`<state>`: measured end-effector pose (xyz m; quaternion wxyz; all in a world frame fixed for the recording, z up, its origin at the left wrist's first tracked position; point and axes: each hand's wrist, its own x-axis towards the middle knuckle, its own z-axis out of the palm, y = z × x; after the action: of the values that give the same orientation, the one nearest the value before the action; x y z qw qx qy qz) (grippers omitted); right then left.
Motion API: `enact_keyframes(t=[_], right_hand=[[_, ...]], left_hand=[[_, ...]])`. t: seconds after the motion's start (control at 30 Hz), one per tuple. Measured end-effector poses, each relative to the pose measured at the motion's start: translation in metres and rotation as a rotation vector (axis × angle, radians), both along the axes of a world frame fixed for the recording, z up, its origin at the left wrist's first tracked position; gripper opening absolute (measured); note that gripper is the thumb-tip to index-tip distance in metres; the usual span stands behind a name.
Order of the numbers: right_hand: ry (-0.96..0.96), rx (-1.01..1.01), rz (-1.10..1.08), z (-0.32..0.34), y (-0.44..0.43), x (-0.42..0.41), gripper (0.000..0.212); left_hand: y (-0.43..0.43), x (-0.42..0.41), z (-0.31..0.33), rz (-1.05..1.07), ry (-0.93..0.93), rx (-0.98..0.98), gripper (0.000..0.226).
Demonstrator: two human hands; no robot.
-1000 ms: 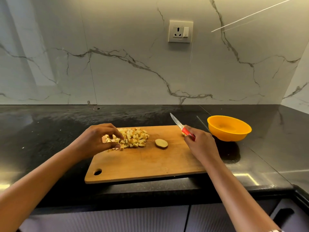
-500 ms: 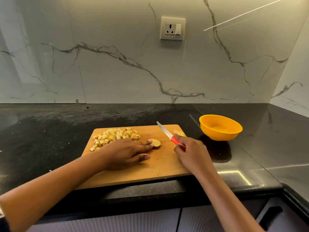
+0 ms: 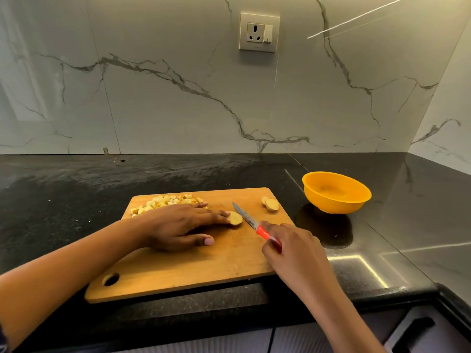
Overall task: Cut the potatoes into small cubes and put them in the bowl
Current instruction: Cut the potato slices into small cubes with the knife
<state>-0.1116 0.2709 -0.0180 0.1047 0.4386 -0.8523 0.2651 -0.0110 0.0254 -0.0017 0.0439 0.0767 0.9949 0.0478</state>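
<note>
A wooden cutting board (image 3: 193, 266) lies on the black counter. A pile of small potato cubes (image 3: 165, 201) sits at its far left. My left hand (image 3: 178, 225) lies flat on the board, its straight fingertips touching a potato slice (image 3: 235, 218). My right hand (image 3: 295, 250) grips the red handle of a knife (image 3: 251, 222), whose blade lies just right of that slice. Two more potato pieces (image 3: 270, 203) rest near the board's far right corner. An orange bowl (image 3: 336, 192) stands to the right of the board with nothing visible inside.
A marble wall with a power socket (image 3: 258, 31) rises behind the black counter (image 3: 63, 200). The counter's front edge runs just below the board, with cabinet fronts and a dark handle (image 3: 413, 332) underneath at the right.
My left hand left the cube pile and slid right to the potato slice. My right hand brought the knife down and left, its blade beside the slice. Two potato pieces behind it came into view.
</note>
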Motion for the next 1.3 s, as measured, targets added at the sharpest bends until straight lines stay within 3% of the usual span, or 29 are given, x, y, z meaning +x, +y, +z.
enact_keyframes(t=[0.23,0.4,0.9,1.17,1.3], right_hand=[[0.031,-0.053,0.019,0.0,0.003,0.002,0.049],[0.046,-0.054,0.045,0.0,0.004,0.005,0.048],[0.07,-0.011,0.132,0.002,0.003,0.004,0.047],[0.151,0.191,0.156,0.01,-0.022,0.0,0.052],[0.159,0.152,0.155,0.004,0.0,0.007,0.051]], left_hand=[[0.004,-0.001,0.004,-0.122,0.096,-0.05,0.065],[0.001,-0.003,0.002,-0.142,0.036,-0.098,0.068],[0.001,-0.004,0.003,-0.14,0.035,-0.013,0.07],[0.003,-0.004,0.004,-0.132,0.039,-0.022,0.071],[0.004,-0.003,0.004,-0.123,0.031,-0.044,0.071]])
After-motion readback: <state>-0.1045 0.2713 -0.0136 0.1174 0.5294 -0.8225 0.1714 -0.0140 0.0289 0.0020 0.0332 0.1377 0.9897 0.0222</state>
